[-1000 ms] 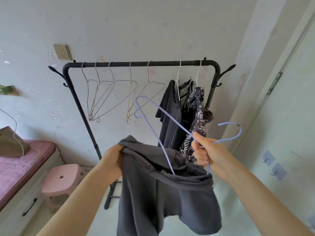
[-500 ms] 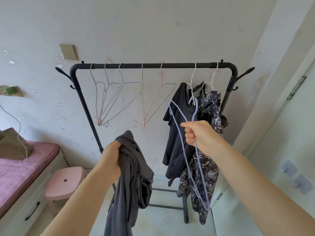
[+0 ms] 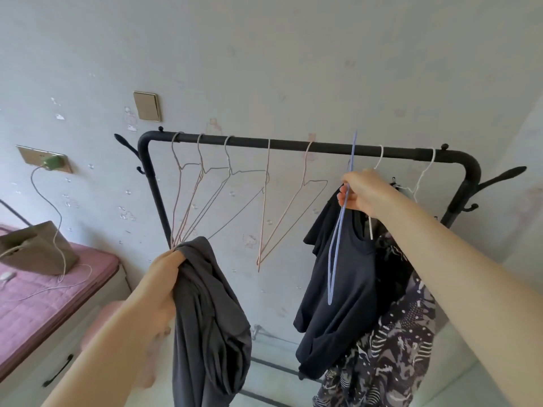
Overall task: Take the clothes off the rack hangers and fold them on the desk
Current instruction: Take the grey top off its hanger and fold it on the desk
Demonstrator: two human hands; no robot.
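My left hand (image 3: 164, 267) grips a bunched dark grey garment (image 3: 205, 324) that hangs down in front of the black clothes rack (image 3: 293, 143). My right hand (image 3: 363, 192) holds a blue wire hanger (image 3: 338, 239) by its neck, its hook raised to the level of the rack bar. Behind that hand a black top (image 3: 335, 292) and a black-and-white patterned garment (image 3: 393, 348) hang on white hangers at the rack's right end. Several empty pink wire hangers (image 3: 223, 201) hang on the left half of the bar.
A bed with a pink cover (image 3: 44, 289) and a brown bag (image 3: 38, 251) lies at the left, with a white drawer unit below. A charger and cable (image 3: 53, 164) hang from a wall socket. A pink stool (image 3: 97, 327) stands behind my left forearm. The desk is not in view.
My right hand has lifted the blue hanger from chest height up to the rack bar. The grey garment, freed from the hanger, now hangs bunched from my left hand. The camera has tilted upward.
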